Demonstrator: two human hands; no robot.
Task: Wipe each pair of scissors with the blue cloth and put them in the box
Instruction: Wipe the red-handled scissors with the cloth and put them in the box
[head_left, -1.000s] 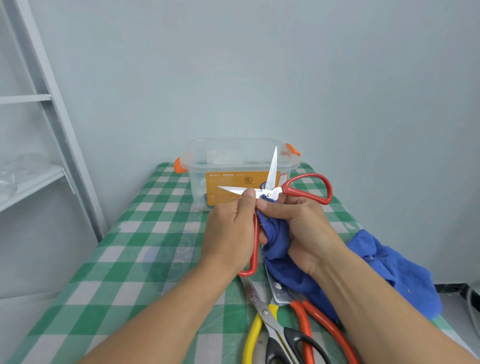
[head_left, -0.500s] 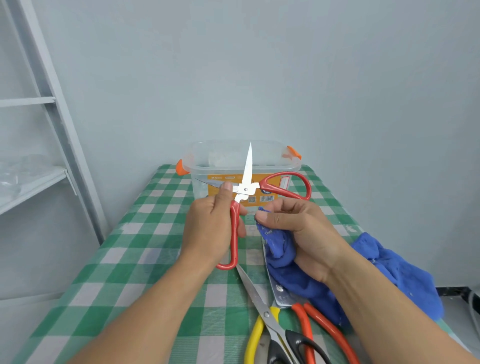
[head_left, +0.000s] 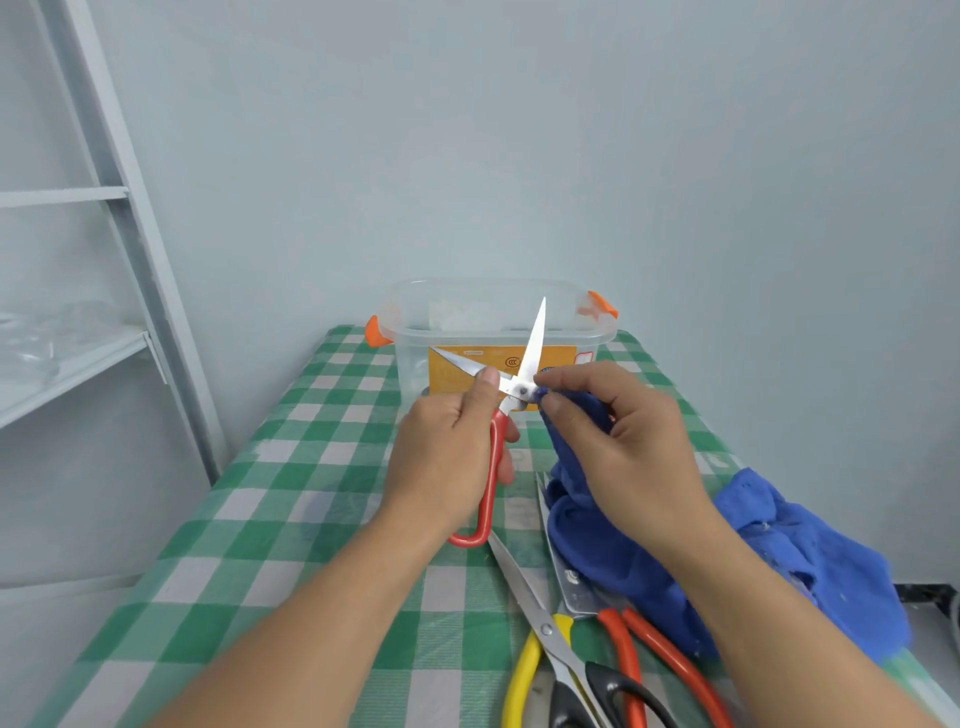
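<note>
The left hand (head_left: 447, 452) gripped one handle of the red scissors (head_left: 487, 512), blades splayed toward twelve o'clock before the box (head_left: 413, 358), apparently so the right hand (head_left: 634, 441), pinching the blue cloth (head_left: 597, 540), could reach the pivot from three o'clock.

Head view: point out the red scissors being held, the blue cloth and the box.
red scissors (head_left: 532, 344): head view, on the upright blade.
blue cloth (head_left: 810, 551): head view, on the bunched right end.
box (head_left: 413, 358): head view, on the clear front wall, left end.
</note>
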